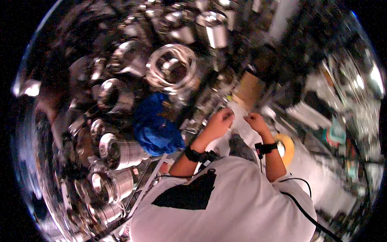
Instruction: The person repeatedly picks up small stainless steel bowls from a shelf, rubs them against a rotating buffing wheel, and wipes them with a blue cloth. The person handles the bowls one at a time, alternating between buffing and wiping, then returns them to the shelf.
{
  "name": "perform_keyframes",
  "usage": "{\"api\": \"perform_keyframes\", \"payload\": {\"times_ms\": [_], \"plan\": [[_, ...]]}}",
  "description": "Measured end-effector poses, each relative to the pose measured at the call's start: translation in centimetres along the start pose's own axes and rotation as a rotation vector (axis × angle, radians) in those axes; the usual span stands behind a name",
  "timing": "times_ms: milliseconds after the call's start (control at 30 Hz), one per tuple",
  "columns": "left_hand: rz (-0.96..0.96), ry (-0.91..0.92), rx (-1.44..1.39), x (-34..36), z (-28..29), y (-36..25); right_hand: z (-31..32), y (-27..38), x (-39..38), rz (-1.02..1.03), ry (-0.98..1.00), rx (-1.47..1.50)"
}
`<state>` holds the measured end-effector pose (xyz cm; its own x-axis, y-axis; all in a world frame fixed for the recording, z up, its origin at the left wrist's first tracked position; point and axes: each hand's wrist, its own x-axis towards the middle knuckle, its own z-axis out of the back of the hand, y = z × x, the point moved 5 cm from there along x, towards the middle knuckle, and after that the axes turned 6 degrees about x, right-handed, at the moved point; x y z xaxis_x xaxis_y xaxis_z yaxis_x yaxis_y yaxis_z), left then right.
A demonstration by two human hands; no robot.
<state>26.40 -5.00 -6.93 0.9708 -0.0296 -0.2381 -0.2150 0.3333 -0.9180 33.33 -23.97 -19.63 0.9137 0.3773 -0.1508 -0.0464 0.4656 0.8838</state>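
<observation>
My left hand [221,122] and my right hand [255,122] are held close together in front of my body, a small gap between them. Both have curled fingers, as in a pinch. A whitish, sheet-like thing [240,114] shows between and beyond the fingertips, and blur hides whether either hand grips it. Just past it stands a tan box-like piece [248,89]. A crumpled blue plastic bag [156,128] lies left of my left forearm. Close to my right forearm is a yellow ring [287,148], like a roll of tape.
Shiny steel pots [213,30] and stacked round metal vessels [121,150] crowd the left and far side. A wide stack of metal rings or bowls [171,67] stands beyond the bag. Flat white packs [308,113] and mixed goods fill the right. Black cables [300,209] hang by my right arm.
</observation>
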Motion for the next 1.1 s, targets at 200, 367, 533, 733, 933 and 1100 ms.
{"api": "perform_keyframes", "payload": {"times_ms": [200,367,533,733,933,1100], "plan": [[0.012,0.298,-0.088,-0.8,-9.1,1.1,1.8,-9.2,-15.1,-0.453,-0.015,0.402],[0.015,0.391,0.038,1.6,-17.5,3.8,6.5,-15.9,-24.9,-0.688,-0.358,0.519],[0.138,0.553,0.127,3.5,-26.7,6.1,7.6,-22.9,-31.9,-0.786,-0.582,0.612],[0.196,0.607,0.318,6.4,-36.2,12.5,7.5,-34.4,-35.2,-0.852,-0.652,0.612],[0.140,0.581,0.496,10.0,-41.4,24.9,6.7,-44.1,-35.0,-0.834,-0.829,0.527],[0.174,0.555,0.458,12.3,-48.0,34.0,3.5,-51.0,-34.2,-0.920,-0.851,0.397]]}}
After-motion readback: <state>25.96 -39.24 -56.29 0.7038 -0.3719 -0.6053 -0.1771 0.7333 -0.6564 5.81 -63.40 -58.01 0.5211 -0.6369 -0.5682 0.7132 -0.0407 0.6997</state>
